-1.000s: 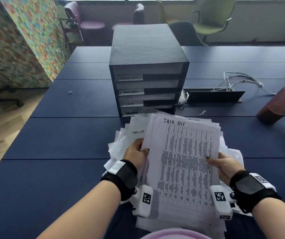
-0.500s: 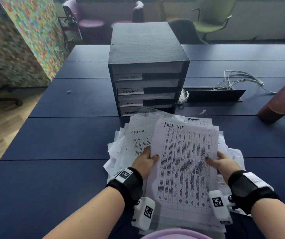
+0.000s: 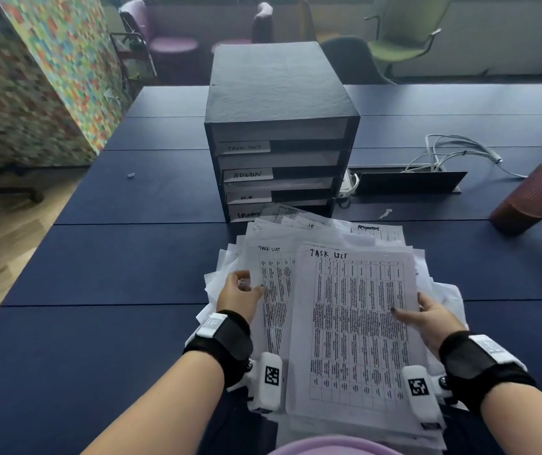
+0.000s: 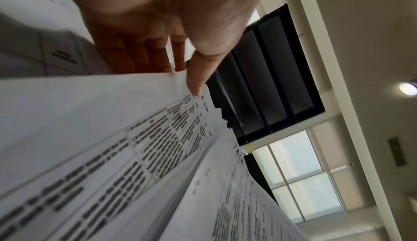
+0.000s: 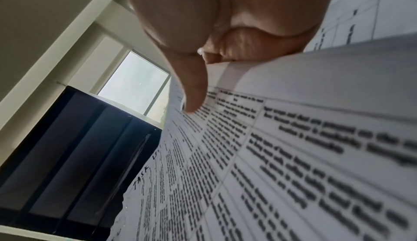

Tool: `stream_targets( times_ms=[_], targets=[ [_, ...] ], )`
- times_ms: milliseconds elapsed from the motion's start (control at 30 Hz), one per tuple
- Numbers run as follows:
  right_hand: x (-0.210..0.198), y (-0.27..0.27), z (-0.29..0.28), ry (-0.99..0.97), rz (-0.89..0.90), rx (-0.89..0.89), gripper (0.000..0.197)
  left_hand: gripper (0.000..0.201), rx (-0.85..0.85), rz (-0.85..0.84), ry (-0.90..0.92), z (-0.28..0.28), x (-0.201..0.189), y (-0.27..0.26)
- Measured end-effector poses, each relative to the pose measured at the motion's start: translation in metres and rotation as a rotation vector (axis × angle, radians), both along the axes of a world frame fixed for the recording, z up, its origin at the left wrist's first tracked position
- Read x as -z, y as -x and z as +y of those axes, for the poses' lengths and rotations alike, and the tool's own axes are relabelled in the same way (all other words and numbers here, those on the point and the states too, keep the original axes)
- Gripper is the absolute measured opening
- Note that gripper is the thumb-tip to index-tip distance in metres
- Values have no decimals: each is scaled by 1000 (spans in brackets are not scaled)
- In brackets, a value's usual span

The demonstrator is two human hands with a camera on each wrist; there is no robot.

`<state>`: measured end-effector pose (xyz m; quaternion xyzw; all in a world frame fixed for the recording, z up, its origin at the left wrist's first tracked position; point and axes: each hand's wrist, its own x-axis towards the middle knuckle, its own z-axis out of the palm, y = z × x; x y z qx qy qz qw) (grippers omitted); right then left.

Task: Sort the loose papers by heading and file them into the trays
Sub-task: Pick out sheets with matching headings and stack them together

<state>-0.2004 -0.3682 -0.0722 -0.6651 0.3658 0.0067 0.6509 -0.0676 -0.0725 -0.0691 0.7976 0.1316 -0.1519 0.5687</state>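
Observation:
A black tray unit [image 3: 279, 93] stands mid-table with slots labelled TASK LIST [image 3: 244, 147], ADMIN [image 3: 247, 174], H.R [image 3: 248, 197] and a lowest label partly hidden by paper. A loose pile of papers [image 3: 312, 224] lies in front of it. My right hand [image 3: 427, 315] grips a stack headed TASK LIST [image 3: 355, 323] by its right edge, thumb [image 5: 194, 91] on top. My left hand [image 3: 241, 292] pinches a second TASK LIST sheet [image 3: 274, 274] at its left edge, with the thumb [image 4: 198, 77] above and the fingers under.
A brown ribbed bottle [image 3: 535, 195] stands at the right. White cables [image 3: 453, 152] run into an open black cable flap [image 3: 407, 182] behind the pile. The dark blue table [image 3: 115, 257] stretches left. Chairs sit beyond the far edge, and a colourful panel stands on the left.
My left hand let go of the stack's left edge and moved left onto the second TASK LIST sheet. The stack came down closer to the pile, held by the right hand alone.

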Motion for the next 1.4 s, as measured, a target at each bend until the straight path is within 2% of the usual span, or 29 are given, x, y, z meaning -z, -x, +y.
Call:
stream_targets(
  times_ms=[200, 400, 500, 567, 633, 667, 733, 800, 900, 1000, 1100, 1200, 1267, 1333, 1400],
  targets=[
    [9, 5, -4, 23, -16, 52, 38, 12, 114, -156, -179, -4, -7, -2],
    [13, 7, -7, -114, -65, 108, 39, 4, 23, -179, 0, -5, -22, -10],
    [12, 11, -10, -175, -95, 153, 38, 9, -90, -151, 11, 3, -24, -23],
    [11, 14, -9, -207, -136, 163, 40, 23, -107, -56, 21, 9, -23, -28],
    [15, 16, -10, -244, -171, 162, 67, 33, -16, 61, 6, 9, -22, -26],
    [18, 17, -10, -253, -188, 171, 77, 31, 56, 90, -1, 6, -21, -20],
    [23, 18, -11, -279, -222, 183, 83, 24, 189, 127, -75, -1, -18, -6],
    [23, 18, -10, -304, -222, 182, 86, 30, 241, 115, -116, -6, -11, 3],
    [25, 21, -13, -305, -218, 193, 101, 36, 169, 84, -106, -7, -12, 3],
    [19, 24, -14, -311, -196, 186, 93, 34, 93, 1, -116, 3, -28, -11],
    [18, 24, -16, -268, -198, 193, 105, 35, 84, -27, -81, 20, -44, -29],
    [17, 22, -15, -238, -190, 162, 104, 39, 94, -22, -82, 33, -54, -38],
    [16, 21, -14, -241, -173, 145, 98, 34, 94, -27, -36, 36, -53, -40],
    [17, 20, -15, -258, -164, 141, 99, 19, 89, -62, -9, 34, -53, -36],
    [20, 20, -17, -280, -174, 137, 104, 38, 81, -56, -3, 30, -50, -35]
  ],
)
